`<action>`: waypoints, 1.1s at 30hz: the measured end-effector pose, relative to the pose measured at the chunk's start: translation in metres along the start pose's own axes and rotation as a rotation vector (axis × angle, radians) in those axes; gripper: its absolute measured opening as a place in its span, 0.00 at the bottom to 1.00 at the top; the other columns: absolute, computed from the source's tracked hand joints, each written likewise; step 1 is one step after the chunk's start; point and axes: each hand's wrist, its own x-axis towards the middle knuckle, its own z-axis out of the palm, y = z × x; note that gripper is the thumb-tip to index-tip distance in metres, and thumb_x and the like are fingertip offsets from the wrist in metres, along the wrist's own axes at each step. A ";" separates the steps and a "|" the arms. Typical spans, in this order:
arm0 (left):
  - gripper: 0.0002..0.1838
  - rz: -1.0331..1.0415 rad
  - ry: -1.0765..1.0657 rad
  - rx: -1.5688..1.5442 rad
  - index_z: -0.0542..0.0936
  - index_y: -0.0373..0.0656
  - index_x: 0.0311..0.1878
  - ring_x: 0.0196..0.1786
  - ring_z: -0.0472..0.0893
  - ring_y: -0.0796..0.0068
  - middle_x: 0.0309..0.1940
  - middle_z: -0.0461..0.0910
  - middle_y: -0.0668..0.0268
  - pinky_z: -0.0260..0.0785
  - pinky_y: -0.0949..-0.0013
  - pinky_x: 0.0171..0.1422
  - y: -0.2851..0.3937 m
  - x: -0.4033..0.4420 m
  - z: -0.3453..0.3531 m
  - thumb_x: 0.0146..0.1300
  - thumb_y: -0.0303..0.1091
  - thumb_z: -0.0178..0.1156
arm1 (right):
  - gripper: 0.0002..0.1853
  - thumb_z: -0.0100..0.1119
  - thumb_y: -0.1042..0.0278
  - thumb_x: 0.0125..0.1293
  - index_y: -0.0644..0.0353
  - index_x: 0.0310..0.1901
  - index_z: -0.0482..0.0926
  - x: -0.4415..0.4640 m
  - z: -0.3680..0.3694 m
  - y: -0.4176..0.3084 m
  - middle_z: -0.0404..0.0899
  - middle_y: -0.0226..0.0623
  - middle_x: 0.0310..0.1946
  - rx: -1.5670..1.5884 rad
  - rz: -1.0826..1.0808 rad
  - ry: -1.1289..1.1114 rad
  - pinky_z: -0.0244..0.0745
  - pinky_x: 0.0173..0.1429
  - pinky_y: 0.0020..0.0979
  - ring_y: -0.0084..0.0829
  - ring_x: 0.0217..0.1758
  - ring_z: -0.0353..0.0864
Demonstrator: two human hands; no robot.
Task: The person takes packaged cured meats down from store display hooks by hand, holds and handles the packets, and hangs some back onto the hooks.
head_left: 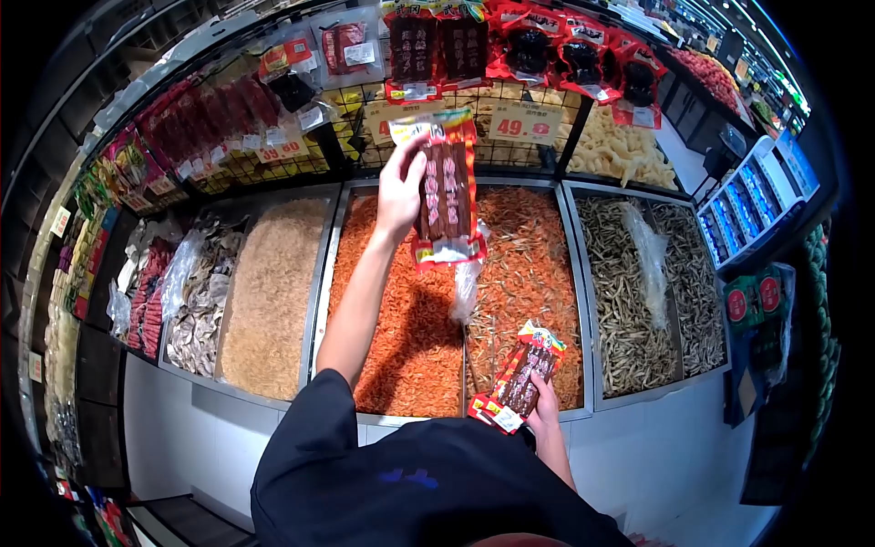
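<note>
My left hand (401,193) reaches up and forward, its fingers closed on the left edge of a red-trimmed vacuum pack of dark brown food sticks (447,187). The pack hangs upright in front of the wire rack, above the orange dried shrimp (383,319). Lower down and close to my body, my right hand (545,408) grips a similar pack of dark brown sticks (524,378), tilted, with a white label at its lower end. The fingers under this second pack are partly hidden.
Metal-edged bins hold small pale dried shrimp (273,292) and silvery dried fish (629,301). Similar packs (465,46) hang along the rack's top, beside red packs with dark contents (583,55). Price signs (524,126) hang behind. A blue-and-white display stand (756,201) is at right.
</note>
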 end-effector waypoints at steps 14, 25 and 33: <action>0.25 0.582 0.091 0.605 0.73 0.38 0.62 0.62 0.75 0.61 0.58 0.77 0.52 0.63 0.63 0.69 0.070 0.156 -0.006 0.63 0.34 0.62 | 0.22 0.46 0.76 0.71 0.60 0.66 0.61 -0.007 0.013 -0.003 0.74 0.47 0.56 -0.018 -0.020 -0.032 0.78 0.60 0.49 0.43 0.57 0.79; 0.24 0.565 0.015 0.652 0.73 0.43 0.64 0.65 0.73 0.59 0.61 0.75 0.53 0.61 0.60 0.71 0.070 0.170 -0.012 0.64 0.34 0.59 | 0.20 0.51 0.73 0.70 0.58 0.62 0.65 -0.008 0.023 -0.003 0.77 0.42 0.51 -0.023 -0.012 0.010 0.81 0.55 0.45 0.38 0.51 0.82; 0.23 0.562 0.017 0.629 0.74 0.44 0.63 0.65 0.73 0.61 0.61 0.76 0.56 0.60 0.61 0.72 0.069 0.168 -0.011 0.63 0.31 0.58 | 0.19 0.52 0.73 0.70 0.59 0.61 0.66 -0.003 0.008 0.001 0.78 0.40 0.50 -0.028 -0.001 0.019 0.82 0.53 0.43 0.36 0.49 0.82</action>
